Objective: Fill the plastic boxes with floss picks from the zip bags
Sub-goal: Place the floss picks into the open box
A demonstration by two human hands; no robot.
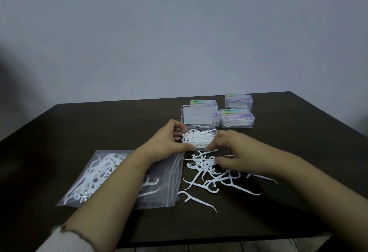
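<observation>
An open clear plastic box (199, 138) sits mid-table with white floss picks inside and its lid (199, 118) standing up behind it. My left hand (169, 140) grips the box's left end between thumb and fingers. My right hand (229, 152) hovers at the box's front right corner, fingers curled down over a loose pile of floss picks (207, 174); it is blurred, so I cannot tell if it pinches a pick. A zip bag (107, 174) with more picks lies flat under my left forearm.
Three closed labelled boxes stand behind: one (237, 120) filled with picks, one (238, 101) at the far back right, one (203, 103) behind the open lid. The dark table (99, 124) ends at a wall; its front edge is near my elbows.
</observation>
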